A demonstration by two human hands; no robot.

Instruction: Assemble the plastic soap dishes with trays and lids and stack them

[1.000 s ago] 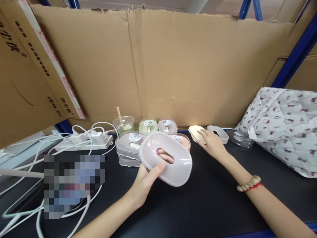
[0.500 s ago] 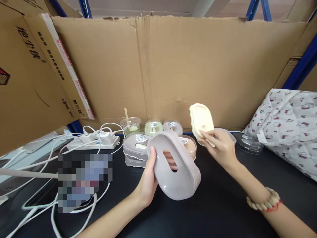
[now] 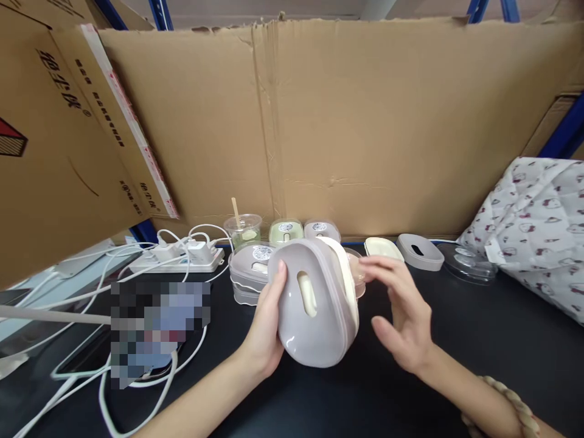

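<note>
My left hand [image 3: 267, 331] grips the edge of a grey oval plastic cover [image 3: 292, 334], its thumb on the front face. The cover is tilted up above the black table and has a long slot in it. A cream insert [image 3: 343, 267] sits against its back, its rim showing along the right side, and cream also shows through the slot. Just right of these, my right hand [image 3: 404, 310] is open, fingers spread and holding nothing. Behind the cover stand stacked grey oval cases [image 3: 249, 277] with a round label and a peach case [image 3: 356, 267], partly hidden.
Farther back are a green case [image 3: 286, 231], a clear cup [image 3: 243, 230] with a stick, a cream piece [image 3: 383, 248], a grey cover [image 3: 422, 252] and clear lids [image 3: 469, 263]. A power strip [image 3: 201, 258] and cables lie left; a patterned bag [image 3: 538, 237] stands right.
The cream insert has moved from my right hand to the back of the grey cover in my left. My right hand has come lower and opened, uncovering pieces on the table behind.
</note>
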